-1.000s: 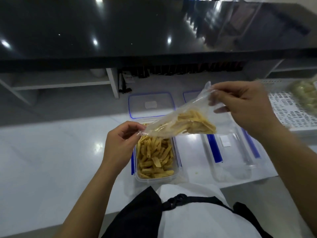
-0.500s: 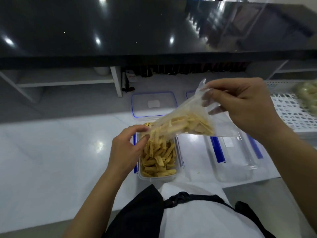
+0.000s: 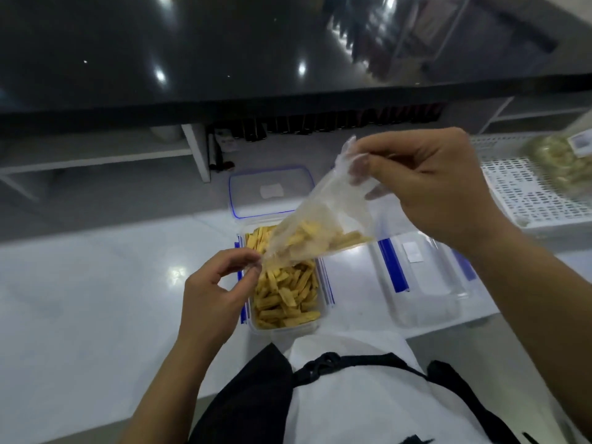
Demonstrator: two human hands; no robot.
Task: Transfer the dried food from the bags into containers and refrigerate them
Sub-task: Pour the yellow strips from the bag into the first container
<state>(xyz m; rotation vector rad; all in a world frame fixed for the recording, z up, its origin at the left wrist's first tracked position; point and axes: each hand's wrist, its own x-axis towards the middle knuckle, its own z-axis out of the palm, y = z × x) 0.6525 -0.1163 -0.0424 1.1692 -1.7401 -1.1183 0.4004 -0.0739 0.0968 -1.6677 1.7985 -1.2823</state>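
Observation:
A clear plastic bag with a few yellow dried strips left in it hangs tilted over a clear container with blue clips. The container holds a heap of the same yellow strips. My right hand pinches the bag's upper end, raised high. My left hand pinches the bag's lower open corner just above the container's left rim. Strips lie near the bag's mouth.
A blue-rimmed lid lies behind the container. A second clear container with blue clips sits to the right. A white perforated tray at far right carries another bag of food. A dark counter overhangs the white worktop.
My right hand has lifted the bag's upper end higher, steepening the tilt. More strips have slid out into the container, and the bag holds fewer now.

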